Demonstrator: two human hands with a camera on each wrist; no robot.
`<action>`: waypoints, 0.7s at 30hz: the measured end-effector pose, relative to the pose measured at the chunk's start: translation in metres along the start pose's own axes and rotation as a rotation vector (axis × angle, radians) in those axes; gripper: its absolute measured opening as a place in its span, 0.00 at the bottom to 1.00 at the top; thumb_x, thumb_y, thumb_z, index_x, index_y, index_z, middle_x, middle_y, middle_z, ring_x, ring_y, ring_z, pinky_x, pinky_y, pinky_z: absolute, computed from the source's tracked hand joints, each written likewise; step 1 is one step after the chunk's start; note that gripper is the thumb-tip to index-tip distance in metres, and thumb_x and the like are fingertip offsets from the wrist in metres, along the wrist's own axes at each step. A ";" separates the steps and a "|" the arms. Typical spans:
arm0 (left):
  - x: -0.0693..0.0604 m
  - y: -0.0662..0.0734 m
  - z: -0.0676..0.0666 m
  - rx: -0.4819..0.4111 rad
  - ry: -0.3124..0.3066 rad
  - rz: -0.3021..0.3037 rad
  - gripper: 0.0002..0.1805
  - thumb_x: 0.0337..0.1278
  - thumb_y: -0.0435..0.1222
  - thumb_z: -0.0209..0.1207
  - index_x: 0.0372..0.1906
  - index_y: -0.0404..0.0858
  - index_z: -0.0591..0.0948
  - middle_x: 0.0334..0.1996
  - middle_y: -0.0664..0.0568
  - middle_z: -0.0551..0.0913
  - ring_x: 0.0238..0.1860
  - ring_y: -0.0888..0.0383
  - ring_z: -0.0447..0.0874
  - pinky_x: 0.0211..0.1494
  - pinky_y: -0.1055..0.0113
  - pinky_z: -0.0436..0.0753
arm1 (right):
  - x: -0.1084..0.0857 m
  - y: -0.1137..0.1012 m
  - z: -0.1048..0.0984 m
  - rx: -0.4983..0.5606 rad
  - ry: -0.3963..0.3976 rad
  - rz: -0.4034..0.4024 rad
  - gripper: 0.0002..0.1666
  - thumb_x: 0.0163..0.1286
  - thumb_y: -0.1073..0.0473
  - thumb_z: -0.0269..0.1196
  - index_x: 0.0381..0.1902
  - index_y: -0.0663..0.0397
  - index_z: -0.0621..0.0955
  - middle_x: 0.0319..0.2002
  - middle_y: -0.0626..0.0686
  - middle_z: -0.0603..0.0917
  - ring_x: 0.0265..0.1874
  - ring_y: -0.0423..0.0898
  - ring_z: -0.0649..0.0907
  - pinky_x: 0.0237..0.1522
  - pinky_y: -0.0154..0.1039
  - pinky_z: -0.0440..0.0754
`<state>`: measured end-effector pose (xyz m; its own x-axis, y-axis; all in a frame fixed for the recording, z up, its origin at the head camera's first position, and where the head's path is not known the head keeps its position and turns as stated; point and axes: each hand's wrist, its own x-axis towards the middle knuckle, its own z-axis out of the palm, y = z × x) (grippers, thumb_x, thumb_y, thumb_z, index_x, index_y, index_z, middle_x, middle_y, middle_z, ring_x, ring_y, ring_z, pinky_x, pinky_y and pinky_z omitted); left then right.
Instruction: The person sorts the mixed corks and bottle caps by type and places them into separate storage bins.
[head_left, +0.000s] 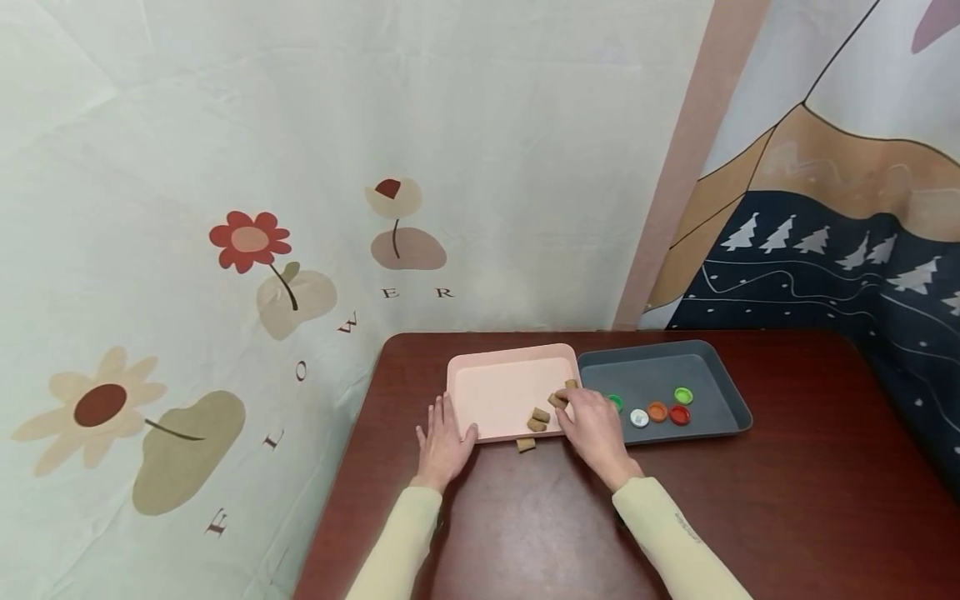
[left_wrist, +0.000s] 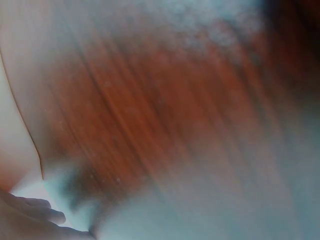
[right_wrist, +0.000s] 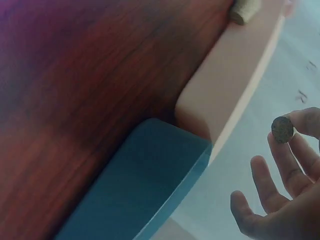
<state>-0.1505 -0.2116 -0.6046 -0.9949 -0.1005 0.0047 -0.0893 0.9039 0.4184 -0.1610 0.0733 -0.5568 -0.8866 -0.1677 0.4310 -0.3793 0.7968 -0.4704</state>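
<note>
My right hand (head_left: 596, 425) is over the right side of the pink tray (head_left: 487, 392), pinching a cork (right_wrist: 283, 129) between thumb and fingertips. Its other fingers spread apart in the right wrist view. Two corks (head_left: 541, 414) lie close together near the tray's front right, and another cork (head_left: 572, 384) shows just beyond the right hand. One more cork (head_left: 526, 445) lies on the table against the tray's front side. My left hand (head_left: 442, 446) rests at the tray's front left corner, fingers extended and holding nothing.
A dark grey tray (head_left: 720, 417) stands against the pink one's right side. It holds several bottle caps, among them a white cap (head_left: 639, 417), an orange cap (head_left: 657, 412) and a red cap (head_left: 679, 415). Behind the brown table (head_left: 510, 525) hangs a printed cloth (head_left: 525, 167).
</note>
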 end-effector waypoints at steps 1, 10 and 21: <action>0.000 0.000 0.000 -0.004 0.001 -0.001 0.50 0.69 0.56 0.53 0.83 0.33 0.49 0.81 0.34 0.54 0.81 0.36 0.49 0.74 0.27 0.50 | 0.002 0.000 0.003 -0.022 -0.007 -0.026 0.14 0.63 0.61 0.75 0.47 0.53 0.87 0.43 0.54 0.89 0.46 0.59 0.86 0.52 0.61 0.80; -0.001 0.000 -0.001 -0.010 -0.002 0.004 0.50 0.70 0.56 0.53 0.83 0.33 0.49 0.81 0.34 0.54 0.81 0.36 0.50 0.74 0.27 0.50 | 0.018 -0.002 0.022 -0.185 -0.067 -0.146 0.09 0.66 0.59 0.72 0.43 0.51 0.86 0.40 0.53 0.88 0.48 0.57 0.85 0.53 0.61 0.78; -0.001 0.000 -0.001 -0.010 0.001 0.005 0.49 0.70 0.56 0.52 0.83 0.33 0.49 0.81 0.34 0.54 0.81 0.36 0.49 0.74 0.27 0.50 | 0.019 0.003 0.045 -0.320 -0.067 -0.213 0.06 0.59 0.66 0.72 0.33 0.54 0.85 0.32 0.54 0.89 0.42 0.57 0.85 0.46 0.61 0.80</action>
<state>-0.1493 -0.2117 -0.6041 -0.9953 -0.0960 0.0077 -0.0835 0.9001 0.4277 -0.1911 0.0461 -0.5847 -0.8165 -0.3778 0.4365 -0.4642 0.8792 -0.1076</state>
